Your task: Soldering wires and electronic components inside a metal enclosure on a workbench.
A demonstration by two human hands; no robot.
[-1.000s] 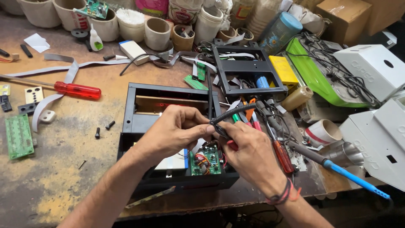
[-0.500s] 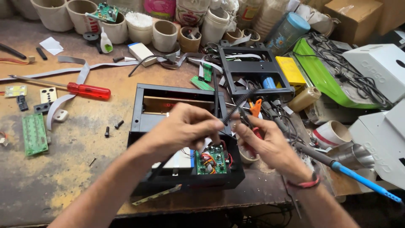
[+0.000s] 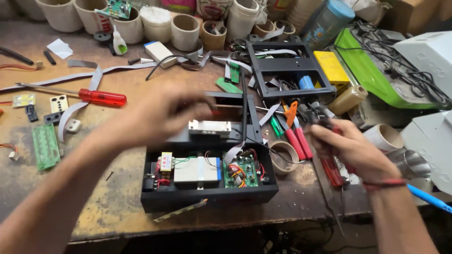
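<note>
Centre of the frame: an open black enclosure (image 3: 209, 195) sits on the worn workbench (image 3: 94, 188). Inside it lie a small transformer (image 3: 165, 162) at the left, a white block (image 3: 197, 169) in the middle and a green circuit board (image 3: 241, 174) at the right. A metal bar (image 3: 210, 127) lies across the enclosure's upper part.

The left hand (image 3: 162, 113) hovers over the enclosure's upper left, blurred; whether its fingers grip anything cannot be told. The right hand (image 3: 351, 148), at centre right, is closed around a dark slender tool (image 3: 320, 123), with a red band (image 3: 386, 184) at the wrist.

Just right of the enclosure lie red-handled pliers (image 3: 299, 138) and a tape roll (image 3: 282, 157). A red-handled screwdriver (image 3: 101, 97) lies at left, a green board (image 3: 45, 146) at far left. Cups (image 3: 184, 30) line the upper edge; a black frame (image 3: 287, 70) sits at upper centre.
</note>
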